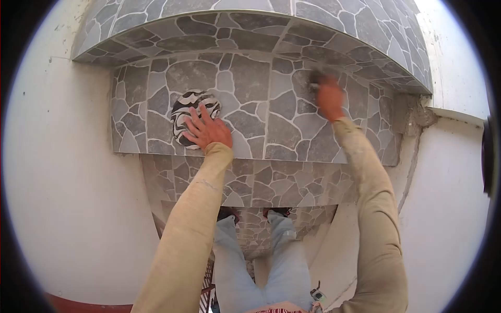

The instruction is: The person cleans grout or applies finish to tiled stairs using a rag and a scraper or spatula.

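My left hand (pixel 209 130) lies with fingers spread on a folded black-and-white patterned cloth (pixel 183 107), which rests on the stone-patterned tile step (pixel 242 125). Farther right, my right hand (pixel 330 98) is smeared by motion over the same step. Its fingers are closed around a small dark object (pixel 315 78) at their far side. Blur hides what kind of object this is. The two hands are well apart.
Beyond the step a curved riser (pixel 203 36) climbs to a higher tread. White walls (pixel 68 156) stand on both sides. Lower steps (pixel 240 180) lie nearer me, with my shoes (pixel 277 212) on one. The right wall has a rough, cracked corner (pixel 417 117).
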`<state>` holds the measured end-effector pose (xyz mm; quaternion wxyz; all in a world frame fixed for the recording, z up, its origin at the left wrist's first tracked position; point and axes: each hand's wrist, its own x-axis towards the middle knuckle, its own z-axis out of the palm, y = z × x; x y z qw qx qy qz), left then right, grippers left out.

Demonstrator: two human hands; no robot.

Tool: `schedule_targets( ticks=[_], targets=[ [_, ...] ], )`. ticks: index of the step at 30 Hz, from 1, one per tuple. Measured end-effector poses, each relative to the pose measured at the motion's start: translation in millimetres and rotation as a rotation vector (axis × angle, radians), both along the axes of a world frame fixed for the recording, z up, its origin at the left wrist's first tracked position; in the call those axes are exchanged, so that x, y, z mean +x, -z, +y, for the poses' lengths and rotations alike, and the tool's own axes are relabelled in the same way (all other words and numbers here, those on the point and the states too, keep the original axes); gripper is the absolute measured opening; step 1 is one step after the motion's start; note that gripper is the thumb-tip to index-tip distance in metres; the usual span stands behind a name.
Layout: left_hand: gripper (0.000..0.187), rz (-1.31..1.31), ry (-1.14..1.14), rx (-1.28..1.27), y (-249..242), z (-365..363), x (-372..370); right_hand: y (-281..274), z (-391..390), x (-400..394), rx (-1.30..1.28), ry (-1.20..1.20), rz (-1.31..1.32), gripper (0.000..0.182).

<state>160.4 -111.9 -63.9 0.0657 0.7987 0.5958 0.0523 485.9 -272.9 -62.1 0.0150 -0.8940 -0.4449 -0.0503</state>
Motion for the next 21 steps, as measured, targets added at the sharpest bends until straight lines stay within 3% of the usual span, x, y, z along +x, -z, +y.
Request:
schedule_targets(
  ticks=[1, 2, 4, 6, 8, 9, 10, 11, 12, 13, 15, 16, 18, 21],
  targets=[
    [0.065, 0.001, 0.005, 0.001, 2.3, 0.4, 0.9, -8.6, 33.6, -33.4, 0.249, -0.313, -0.067, 0.029],
    [0.065, 0.009, 0.004, 0.011, 4.1, 1.0, -0.2, 10.8, 80.6, -69.5, 0.237, -0.17, 0.126, 0.028],
    [0.065, 0.002, -0.005, 0.023, 8.3, 0.2, 0.5, 4.0, 157.0, -134.9, 0.257, -0.373, 0.121, 0.028],
    [0.065, -0.016, -0.004, 0.052, 9.5, -2.1, 3.3, -13.7, 190.8, -159.2, 0.27, -0.336, 0.089, 0.025],
    [0.065, -0.019, 0.02, 0.06, 8.5, -3.5, -0.8, -1.1, 172.7, -128.9, 0.124, -0.12, 0.027, 0.019],
    [0.065, -0.01, 0.016, 0.053, 5.5, -3.1, 2.2, 6.7, 141.0, -95.1, 0.224, -0.113, 0.032, 0.019],
    [0.065, -0.01, 0.004, 0.047, 2.8, -2.2, 2.3, 1.4, 103.7, -56.1, -0.082, -0.115, 0.063, 0.024],
    [0.065, -0.016, -0.006, 0.042, 2.3, -0.8, 0.2, -4.8, 61.7, -28.4, 0.068, 0.003, 0.18, 0.027],
    [0.064, -0.015, -0.006, 0.043, 3.2, 0.1, 0.9, 5.9, 10.2, 9.3, 0.159, -0.085, 0.038, 0.025],
    [0.063, -0.015, -0.009, 0.043, 2.6, -0.2, 2.9, -4.1, -29.2, 33.9, -0.049, 0.142, 0.102, 0.028],
    [0.064, -0.015, -0.013, 0.034, -3.2, -1.1, 4.5, -31.9, -66.8, 44.5, -0.058, 0.257, 0.03, 0.032],
    [0.064, 0.014, 0.007, 0.029, -4.4, 0.5, 2.8, -23.7, -55.4, 41.5, -0.051, 0.246, 0.029, 0.032],
    [0.065, 0.028, -0.01, 0.04, -1.2, 1.6, 1.7, 10.0, -26.0, 7.8, 0.183, -0.139, -0.059, 0.038],
    [0.066, 0.026, -0.006, 0.057, 5.5, -0.4, 2.0, 13.1, 116.4, -104.6, 0.331, -0.212, 0.207, 0.031]
  ],
)
